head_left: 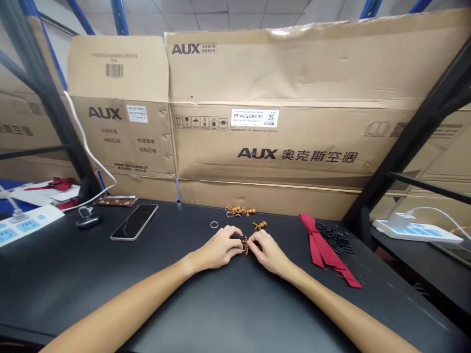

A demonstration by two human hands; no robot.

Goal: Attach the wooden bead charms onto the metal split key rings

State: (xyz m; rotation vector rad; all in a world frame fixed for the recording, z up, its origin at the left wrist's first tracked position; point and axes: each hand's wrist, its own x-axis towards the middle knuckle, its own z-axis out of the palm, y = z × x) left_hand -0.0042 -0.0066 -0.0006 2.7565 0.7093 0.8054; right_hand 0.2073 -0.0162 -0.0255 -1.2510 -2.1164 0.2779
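Head view, looking forward and down on a black work table (pixel 110 289): the left hand (pixel 217 249) and the right hand (pixel 268 253) meet near the middle of it, fingertips drawn in to a narrow pinch from both sides on a small brown beaded piece (pixel 245 244). Its long axis appears to run roughly front to back, between the hands and towards the person, though the fingers hide much of it. Neither hand is clearly nearer, and it is hard to tell how much of the piece each one bears. Just beyond the fingertips lies a second brown beaded cluster (pixel 260 225), with a third (pixel 240 211) further back near the rear table edge, beside a thin pale ring (pixel 229 211). Another thin pale ring (pixel 214 224) sits apart to the left of these. To the right, well clear of the hands, lie a red fabric strap (pixel 324 243) and a heap of black rings (pixel 335 239); to the left, a smartphone (pixel 134 222) rests face up. Bare tabletop stretches on both sides of the hands and in front of them, while the space behind narrows towards the cardboard AUX air-conditioner boxes (pixel 290 103) standing along the back edge.
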